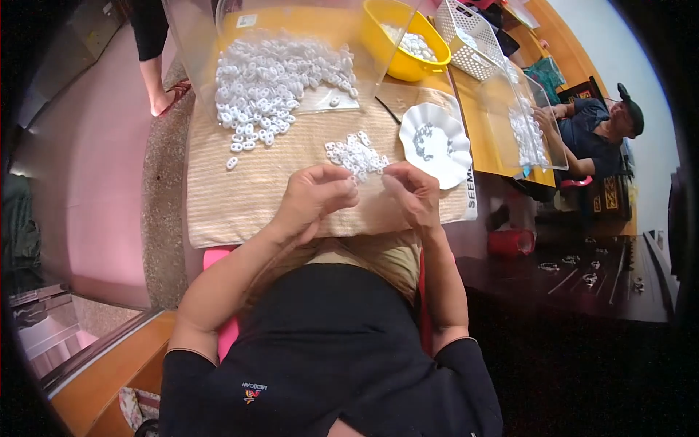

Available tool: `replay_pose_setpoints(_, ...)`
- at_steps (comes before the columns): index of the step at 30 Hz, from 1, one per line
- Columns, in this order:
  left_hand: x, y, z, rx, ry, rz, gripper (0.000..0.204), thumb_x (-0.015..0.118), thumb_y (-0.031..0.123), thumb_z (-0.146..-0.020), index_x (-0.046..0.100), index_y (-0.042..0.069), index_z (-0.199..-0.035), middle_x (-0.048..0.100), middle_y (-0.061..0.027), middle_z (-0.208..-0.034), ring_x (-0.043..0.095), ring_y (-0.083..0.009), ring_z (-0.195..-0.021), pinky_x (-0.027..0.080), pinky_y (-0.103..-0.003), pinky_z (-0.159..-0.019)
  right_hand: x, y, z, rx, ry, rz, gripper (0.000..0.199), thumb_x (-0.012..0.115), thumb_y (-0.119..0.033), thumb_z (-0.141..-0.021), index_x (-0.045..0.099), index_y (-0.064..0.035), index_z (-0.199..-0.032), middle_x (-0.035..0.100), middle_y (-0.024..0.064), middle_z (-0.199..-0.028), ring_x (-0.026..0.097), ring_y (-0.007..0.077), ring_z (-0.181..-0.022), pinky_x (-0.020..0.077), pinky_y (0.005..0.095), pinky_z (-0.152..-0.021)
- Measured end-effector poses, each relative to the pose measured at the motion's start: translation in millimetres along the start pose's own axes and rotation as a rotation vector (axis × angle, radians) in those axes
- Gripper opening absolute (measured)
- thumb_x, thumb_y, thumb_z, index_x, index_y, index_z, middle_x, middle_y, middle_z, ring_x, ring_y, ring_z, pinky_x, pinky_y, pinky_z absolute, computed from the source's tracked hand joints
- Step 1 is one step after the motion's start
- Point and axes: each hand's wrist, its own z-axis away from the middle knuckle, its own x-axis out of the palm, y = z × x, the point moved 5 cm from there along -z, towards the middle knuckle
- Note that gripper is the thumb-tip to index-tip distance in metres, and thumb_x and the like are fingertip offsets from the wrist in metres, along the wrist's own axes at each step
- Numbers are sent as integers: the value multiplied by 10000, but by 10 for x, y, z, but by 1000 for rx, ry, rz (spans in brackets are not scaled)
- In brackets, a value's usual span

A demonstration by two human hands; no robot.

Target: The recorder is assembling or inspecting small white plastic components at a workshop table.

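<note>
My left hand (320, 197) is closed in a pinch, with a small white plastic piece partly showing at its fingertips. Opposite it, a short gap away, my right hand (413, 195) has thumb and forefinger drawn together; anything between them is too small to make out. Just beyond both hands lies a small heap of white plastic pieces (357, 154). Farther left spreads a large pile of white two-holed oval pieces (269, 80), spilling onto the striped towel (240, 197). A white wavy-rimmed dish (455, 164) to the right holds small grey metal bits.
A clear bin (191, 51) stands around the large pile. Behind are a yellow basin (375, 36) with white pieces and a white perforated basket (466, 33). A dark thin tool (388, 109) lies near the dish. At right, a co-worker (593, 127) reaches into another clear bin (557, 138).
</note>
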Motion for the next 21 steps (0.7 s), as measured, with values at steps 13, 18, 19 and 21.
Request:
replay_pose_setpoints(13, -55, 34, -36, 21, 14, -19, 148, 663, 40, -856, 621, 10, -994, 662, -62, -867, 659, -140, -767, 580, -288, -760, -134, 127, -123, -275, 14, 552, 152, 685, -68, -824, 661, -25, -968, 620, 52, -792, 555, 132, -647, 437, 253, -578)
replay_pose_setpoints(18, -69, 15, -51, 13, 15, -32, 140, 673, 49, -849, 627, 11, -977, 660, -60, -861, 657, -129, -762, 584, -273, -739, -58, 51, -124, -204, 7, 825, 185, 696, -172, -816, 668, -100, -984, 642, 97, -885, 651, 287, -755, 516, 369, -670)
replay_pose_setpoints(19, -64, 16, -48, 11, 15, -30, 140, 673, 49, -849, 627, 11, -977, 660, -60, -861, 657, -129, -762, 584, -273, -739, -40, 55, -124, -201, 12, 879, 172, 682, -194, -826, 667, -117, -980, 639, 86, -906, 653, 289, -759, 518, 385, -669)
replay_pose_setpoints(21, -62, 22, -42, 4, 33, -20, 159, 670, 22, -840, 615, -18, -982, 652, -86, -864, 654, -156, -759, 572, -303, -747, -10, 50, -123, -197, 15, 935, 161, 669, -215, -836, 667, -134, -975, 636, 75, -927, 654, 291, -764, 519, 401, -669)
